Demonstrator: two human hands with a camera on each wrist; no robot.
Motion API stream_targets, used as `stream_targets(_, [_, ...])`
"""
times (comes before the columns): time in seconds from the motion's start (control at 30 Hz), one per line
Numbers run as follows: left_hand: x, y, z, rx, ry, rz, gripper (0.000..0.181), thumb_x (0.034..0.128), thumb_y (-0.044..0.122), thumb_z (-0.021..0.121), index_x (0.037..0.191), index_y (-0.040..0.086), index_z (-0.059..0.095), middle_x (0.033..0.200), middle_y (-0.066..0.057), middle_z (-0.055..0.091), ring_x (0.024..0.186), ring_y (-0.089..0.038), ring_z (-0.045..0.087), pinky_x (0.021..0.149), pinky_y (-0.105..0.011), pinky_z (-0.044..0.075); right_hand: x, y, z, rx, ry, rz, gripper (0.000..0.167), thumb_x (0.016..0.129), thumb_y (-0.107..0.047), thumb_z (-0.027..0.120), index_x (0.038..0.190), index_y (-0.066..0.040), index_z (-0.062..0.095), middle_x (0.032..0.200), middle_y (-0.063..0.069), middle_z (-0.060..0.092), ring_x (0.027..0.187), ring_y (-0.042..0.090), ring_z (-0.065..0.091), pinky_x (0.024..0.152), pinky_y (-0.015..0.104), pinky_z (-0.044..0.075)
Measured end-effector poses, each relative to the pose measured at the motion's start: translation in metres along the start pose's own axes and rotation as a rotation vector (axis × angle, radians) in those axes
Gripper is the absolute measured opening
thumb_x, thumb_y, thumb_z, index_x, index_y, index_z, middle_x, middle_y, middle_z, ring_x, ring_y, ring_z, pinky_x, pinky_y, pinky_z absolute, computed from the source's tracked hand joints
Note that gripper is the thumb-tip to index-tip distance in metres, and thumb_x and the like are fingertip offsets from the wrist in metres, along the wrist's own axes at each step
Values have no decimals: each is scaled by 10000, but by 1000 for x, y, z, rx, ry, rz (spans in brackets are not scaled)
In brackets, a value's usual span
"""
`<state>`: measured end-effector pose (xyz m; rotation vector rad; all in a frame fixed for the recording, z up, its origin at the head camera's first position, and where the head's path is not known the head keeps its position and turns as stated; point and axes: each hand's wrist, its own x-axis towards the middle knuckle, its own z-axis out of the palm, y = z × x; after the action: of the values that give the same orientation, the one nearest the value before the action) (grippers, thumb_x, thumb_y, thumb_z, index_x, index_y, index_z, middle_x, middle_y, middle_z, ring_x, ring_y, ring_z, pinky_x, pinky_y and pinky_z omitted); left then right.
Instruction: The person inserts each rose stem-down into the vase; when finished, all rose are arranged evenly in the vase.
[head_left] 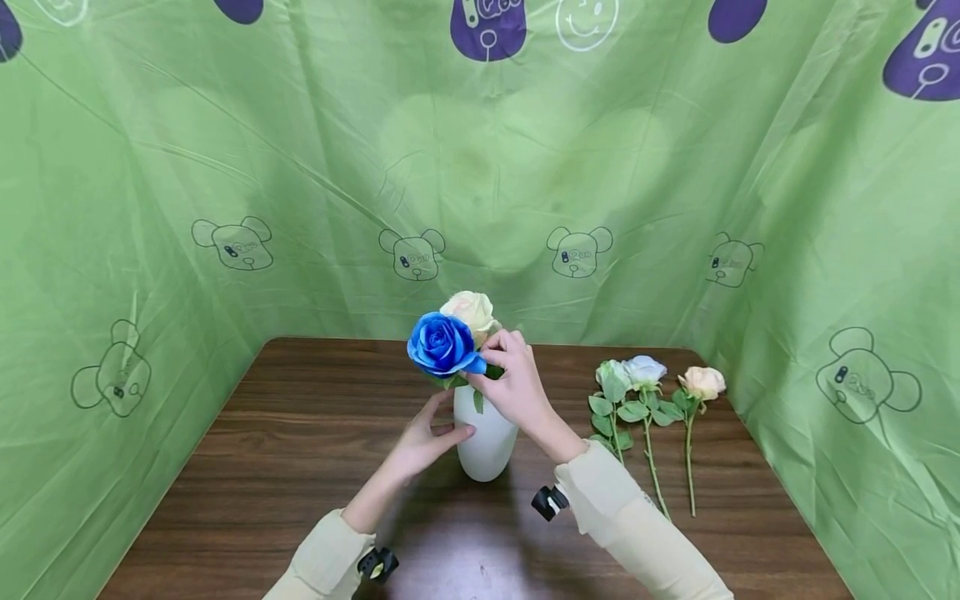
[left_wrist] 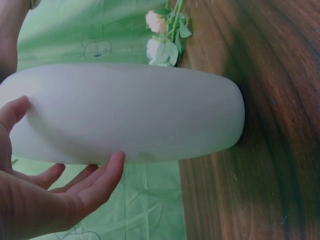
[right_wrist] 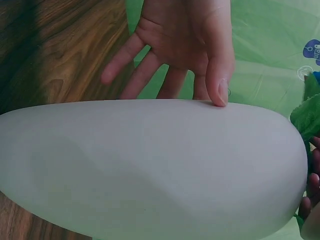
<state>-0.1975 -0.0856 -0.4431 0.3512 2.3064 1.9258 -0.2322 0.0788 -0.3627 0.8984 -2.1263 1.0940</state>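
A white vase (head_left: 483,442) stands upright on the table, with a blue rose (head_left: 442,343) and a cream rose (head_left: 470,312) above its mouth. My left hand (head_left: 422,442) holds the side of the vase, its thumb on the near face and its fingers (left_wrist: 107,177) along the far side. At the right edge of the blue rose, my right hand (head_left: 517,379) pinches an outer petal between thumb and fingers. The rose stems are hidden inside the vase. In the right wrist view, only part of the right hand (right_wrist: 314,200) shows beside the vase mouth.
Several loose roses lie on the right of the wooden table (head_left: 300,433): a pale green one (head_left: 613,379), a pale blue one (head_left: 644,371) and a peach one (head_left: 703,382). Green printed cloth (head_left: 480,183) surrounds the back and sides.
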Motion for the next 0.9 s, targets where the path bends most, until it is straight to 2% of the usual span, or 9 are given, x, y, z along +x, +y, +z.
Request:
stream_targets(0.3, [0, 0, 0, 11, 5, 11, 637, 808, 237, 658, 1326, 74, 326, 1211, -214, 430, 1026, -375, 492, 825, -412, 450, -1, 1, -3, 41, -29, 76, 51, 707, -93, 730, 719, -64, 690, 781, -53, 483, 786, 129, 386, 662, 297, 331])
stream_targets(0.5, [0, -2, 0, 5, 11, 13, 617, 802, 228, 666, 1315, 91, 351, 1206, -220, 435, 1027, -375, 490, 826, -401, 451, -5, 3, -14, 138, 18, 123, 100, 731, -129, 723, 815, -76, 707, 837, -53, 511, 795, 148, 393, 609, 343, 370])
stream_targets(0.6, [0, -2, 1, 7, 15, 6, 629, 797, 241, 671, 1317, 95, 349, 1204, -221, 435, 1022, -382, 492, 813, -403, 459, -4, -7, -28, 188, 58, 175, 127, 756, -66, 690, 877, -26, 691, 889, 25, 537, 852, 195, 421, 661, 350, 382])
stream_targets(0.73, [1, -2, 1, 16, 22, 1, 638, 789, 253, 678, 1316, 99, 352, 1197, -206, 442, 1012, -377, 500, 803, -397, 465, -6, -12, -44, 203, 119, 247, 147, 779, 8, 644, 923, 35, 656, 929, 141, 546, 936, 257, 442, 789, 300, 356])
stream_targets(0.9, [0, -3, 1, 23, 25, 22, 638, 789, 243, 679, 1311, 77, 353, 1190, -211, 444, 998, -379, 509, 799, -395, 467, -24, 20, -50, 218, 157, 375, 151, 795, -36, 645, 938, 11, 658, 961, 117, 558, 944, 208, 458, 780, 307, 382])
